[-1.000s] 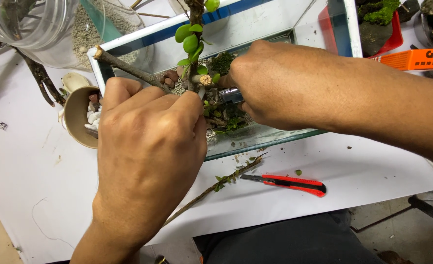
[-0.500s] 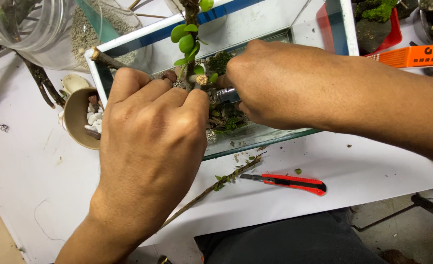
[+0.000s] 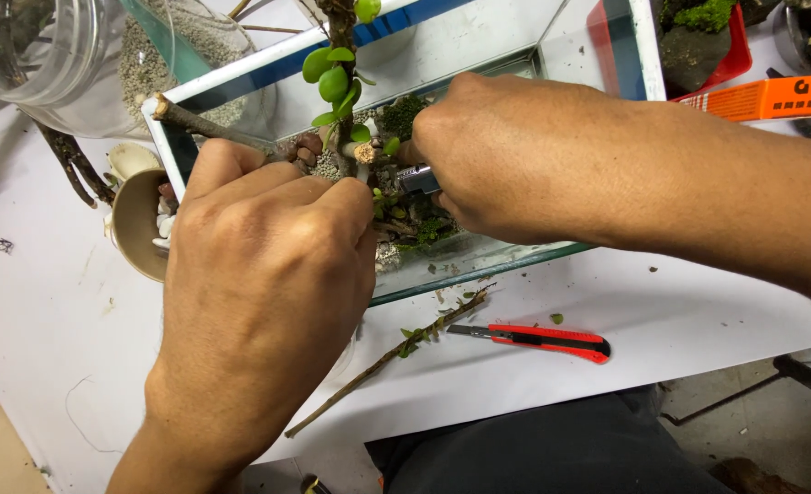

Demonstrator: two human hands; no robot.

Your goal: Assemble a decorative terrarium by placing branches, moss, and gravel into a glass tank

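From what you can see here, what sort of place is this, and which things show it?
Probably a hobby workbench for planting terrariums: a glass tank with moss and gravel, a red utility knife and a cut twig on the white table.

Red utility knife (image 3: 538, 339) beside a cut twig (image 3: 387, 359) — pebble cup (image 3: 135, 222), orange box (image 3: 767, 97), clear jar (image 3: 35, 50).

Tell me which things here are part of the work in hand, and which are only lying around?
In use:
left hand
right hand
glass tank
small plant with round green leaves
branch on the tank rim
metal tool

Lying about:
red cutter
loose twig
cup of pebbles
orange box
clear jar
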